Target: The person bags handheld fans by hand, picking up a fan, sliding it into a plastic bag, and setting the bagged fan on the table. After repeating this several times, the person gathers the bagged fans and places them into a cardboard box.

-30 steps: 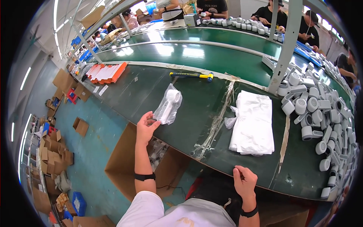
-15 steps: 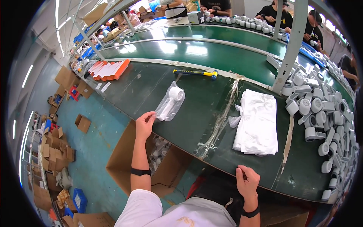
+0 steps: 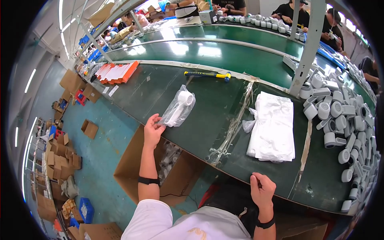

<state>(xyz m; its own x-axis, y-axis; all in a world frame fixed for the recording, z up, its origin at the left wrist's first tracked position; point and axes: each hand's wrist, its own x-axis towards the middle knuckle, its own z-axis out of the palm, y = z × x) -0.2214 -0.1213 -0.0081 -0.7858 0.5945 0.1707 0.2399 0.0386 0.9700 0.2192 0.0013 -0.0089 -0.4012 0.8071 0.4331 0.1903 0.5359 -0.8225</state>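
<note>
A white device with a round head and a handle lies in a clear plastic bag on the dark green table. At the bag's near left end is my left hand, thumb and forefinger apart around the bag's edge, not pinching it. My right hand rests by the table's front edge with fingers curled in and nothing visible in them. Beyond it lies a stack of white plastic bags, with a crumpled clear piece at its left side.
Grey round-headed devices are heaped along the right. A yellow and blue hammer lies near the far rail, orange-edged sheets at far left. An open carton stands below the front edge. A metal post rises at right.
My left thumb and forefinger have parted from their pinch on the bag's corner. The bagged device and my right hand stay nearly in place.
</note>
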